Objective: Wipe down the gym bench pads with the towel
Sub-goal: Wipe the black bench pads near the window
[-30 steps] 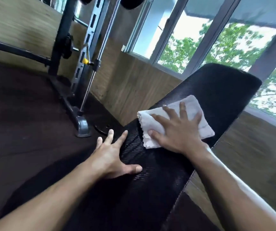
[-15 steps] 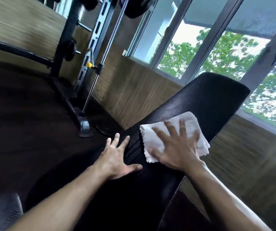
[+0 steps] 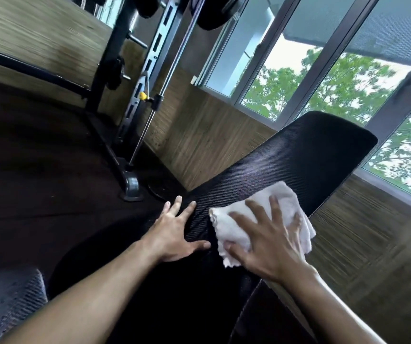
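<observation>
A long black textured bench back pad slopes up toward the window at the right. A white towel lies flat on its lower middle. My right hand presses on the towel with fingers spread, covering most of it. My left hand rests flat and open on the pad's left edge, just left of the towel, holding nothing. A second grey-black textured pad shows at the bottom left corner.
A black weight rack with a chrome guide rod and a grey foot stands on the dark floor at left. A wood-panelled wall and windows lie just behind the bench.
My right hand has slid the towel down the pad toward me, away from the pad's top end. The left hand stays planted on the pad's edge. The view has tilted.
</observation>
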Demonstrator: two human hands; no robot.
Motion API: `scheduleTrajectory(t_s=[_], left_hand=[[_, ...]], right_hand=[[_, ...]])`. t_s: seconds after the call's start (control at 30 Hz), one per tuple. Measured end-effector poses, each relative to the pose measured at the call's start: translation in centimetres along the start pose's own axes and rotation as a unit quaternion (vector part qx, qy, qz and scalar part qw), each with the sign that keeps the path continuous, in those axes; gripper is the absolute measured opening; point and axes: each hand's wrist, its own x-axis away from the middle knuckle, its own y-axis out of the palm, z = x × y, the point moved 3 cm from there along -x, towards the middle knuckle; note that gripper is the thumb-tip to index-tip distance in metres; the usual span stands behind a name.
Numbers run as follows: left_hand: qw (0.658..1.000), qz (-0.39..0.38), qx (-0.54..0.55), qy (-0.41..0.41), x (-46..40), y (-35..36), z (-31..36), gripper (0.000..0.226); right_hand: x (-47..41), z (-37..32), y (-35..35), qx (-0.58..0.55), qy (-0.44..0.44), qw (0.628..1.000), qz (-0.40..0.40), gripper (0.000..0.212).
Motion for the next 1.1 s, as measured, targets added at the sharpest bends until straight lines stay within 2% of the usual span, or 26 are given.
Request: scheduleTrajectory(t_s=[0.1, 0.27, 0.5, 0.6, 0.73, 0.9, 1.1], left_hand=[[1.0, -0.019, -0.014, -0.001, 1.1, 0.6, -1.0, 0.114], [0.999, -0.038, -0.029, -0.015, 2.6, 1.0, -1.8, 0.114], [0.997, -0.06, -0.043, -0.027, 4.5, 1.5, -3.2, 0.119], [0.996, -0.066, -0.051, -0.024, 5.2, 1.6, -4.2, 0.118], [0.995, -0.071, -0.059, -0.023, 5.3, 1.5, -4.4, 0.12], [0.996, -0.069, -0.052, -0.023, 5.7, 1.4, -4.5, 0.12], [0.997, -0.069, -0.037, -0.027, 5.4, 1.3, -4.7, 0.122]], right_hand=[[0.7, 0.1, 0.6, -0.008, 0.004, 1.0, 0.006, 0.079], [-3.4, -1.6, 0.3, 0.028, -0.001, 1.0, 0.008, 0.081], [1.3, -1.8, 1.3, -0.006, -0.043, 0.998, 0.053, 0.076], [-0.2, -2.6, 1.7, -0.007, -0.038, 0.997, 0.067, 0.071], [-3.9, -3.9, 1.0, 0.035, -0.026, 0.999, 0.029, 0.076], [-2.3, -3.9, 0.9, 0.05, -0.037, 0.997, 0.049, 0.077], [-4.7, -4.5, 0.4, 0.048, -0.06, 0.997, -0.016, 0.081]])
